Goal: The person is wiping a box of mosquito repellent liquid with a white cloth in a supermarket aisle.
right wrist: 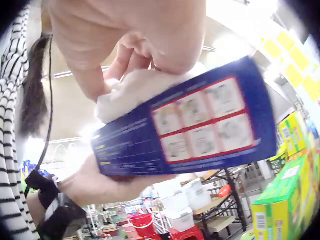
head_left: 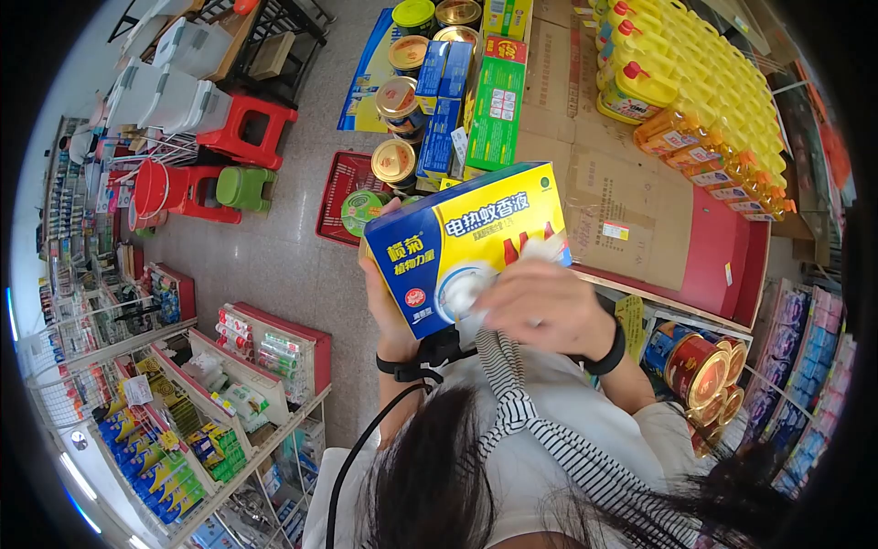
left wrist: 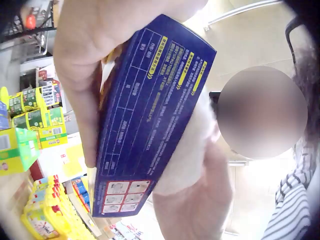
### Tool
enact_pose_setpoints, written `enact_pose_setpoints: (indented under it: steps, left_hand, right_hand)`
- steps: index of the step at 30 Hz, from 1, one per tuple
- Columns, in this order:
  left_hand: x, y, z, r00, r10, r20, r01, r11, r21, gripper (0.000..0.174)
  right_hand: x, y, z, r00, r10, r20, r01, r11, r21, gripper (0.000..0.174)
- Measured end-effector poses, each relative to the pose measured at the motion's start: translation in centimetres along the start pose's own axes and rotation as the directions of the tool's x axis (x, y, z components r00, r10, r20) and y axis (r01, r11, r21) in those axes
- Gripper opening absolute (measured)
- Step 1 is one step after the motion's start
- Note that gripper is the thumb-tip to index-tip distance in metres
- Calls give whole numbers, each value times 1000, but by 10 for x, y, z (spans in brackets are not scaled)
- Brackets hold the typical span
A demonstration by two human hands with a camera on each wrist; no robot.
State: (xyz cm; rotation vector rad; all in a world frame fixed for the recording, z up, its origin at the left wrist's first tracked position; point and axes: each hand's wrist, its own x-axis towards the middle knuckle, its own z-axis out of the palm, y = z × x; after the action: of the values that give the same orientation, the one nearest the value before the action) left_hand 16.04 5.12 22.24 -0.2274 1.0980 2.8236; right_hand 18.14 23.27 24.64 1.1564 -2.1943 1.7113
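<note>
A blue and yellow box of electric mosquito repellent liquid (head_left: 422,240) is held up in front of the chest, tilted, its printed front facing up. My left hand (head_left: 387,311) grips it by the left side, the fingers partly hidden behind it. My right hand (head_left: 553,306), blurred, pinches a crumpled white tissue (right wrist: 142,92) and presses it on the box's front. In the left wrist view, the tissue (left wrist: 187,155) bulges between the right hand (left wrist: 197,200) and the box. The box's dark blue side panel (left wrist: 145,115) shows lines of text and small pictures.
Beyond the box, cans (head_left: 399,96) and green boxes (head_left: 495,114) stand on a display beside flattened cardboard (head_left: 585,183). Yellow jugs (head_left: 631,91) fill the far right. A red basket (head_left: 335,197), red stools (head_left: 251,128) and goods shelves (head_left: 265,403) are on the left.
</note>
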Motion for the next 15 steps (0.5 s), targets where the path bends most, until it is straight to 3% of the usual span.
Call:
enact_pose_setpoints:
  steps: [1,3,4,6,9,11,13,15]
  left_hand:
    - [-1,1,-2,1000,1,1,-1,1000,-2,79]
    - [-3,5,-7,999,50,9,-51,989,136,80]
    - [-3,6,-8,999,46,3,-46,988,148,80]
    - [-6,6,-6,1000,22,12,-24,992,120,80]
    - [-5,4,-4,1000,9,10,-10,997,78,79]
    - [-2,1,-5,1000,15,2,-15,998,60,79]
    - [1,-1,-6,1000,-2,-28,2,1000,4,77]
    - [2,2,-8,999,-8,-49,10,1000,23,75]
  right_hand:
    - [-2,3,-8,1000,0,1,0,1000,-1,16]
    - [-2,12,-23,972,97,-212,-126,984,-125,17]
    - [2,15,-30,973,98,-210,-126,984,-126,17]
    - [11,15,-42,901,30,-432,-225,885,-407,17]
    - [15,15,-29,856,31,-516,-257,891,-375,17]
    - [15,10,-13,887,46,-459,-217,919,-328,17]
    - [12,1,1,985,84,-151,-91,995,-40,17]
    - [8,-2,1,994,48,-96,-53,998,-47,17]
